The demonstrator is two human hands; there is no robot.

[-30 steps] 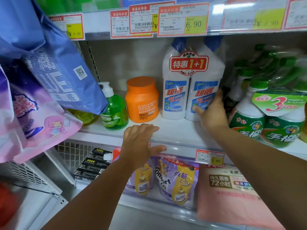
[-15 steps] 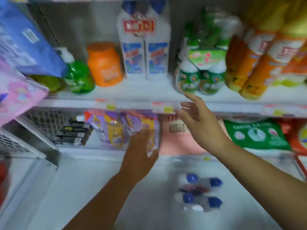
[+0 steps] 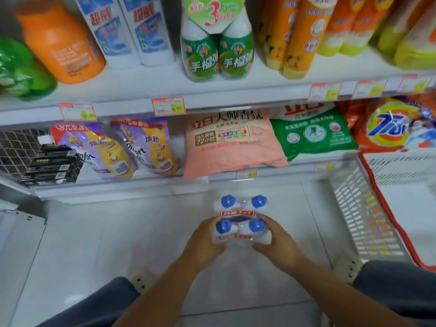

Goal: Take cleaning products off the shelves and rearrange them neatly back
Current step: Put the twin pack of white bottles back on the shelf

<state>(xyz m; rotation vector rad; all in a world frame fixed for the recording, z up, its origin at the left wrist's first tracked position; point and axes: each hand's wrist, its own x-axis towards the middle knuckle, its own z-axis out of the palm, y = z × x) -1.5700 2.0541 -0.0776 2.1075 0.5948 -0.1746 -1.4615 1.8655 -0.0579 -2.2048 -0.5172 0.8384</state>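
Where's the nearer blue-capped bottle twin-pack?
Head view, centre, at floor level: the blue-capped twin-pack of white bottles, gripped by left hand and right hand, a second pack behind.

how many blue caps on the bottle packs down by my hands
4. The far twin-pack has the far left cap and far right cap. The near twin-pack, gripped by the left hand and right hand, has the near left cap and near right cap. None seems hidden.
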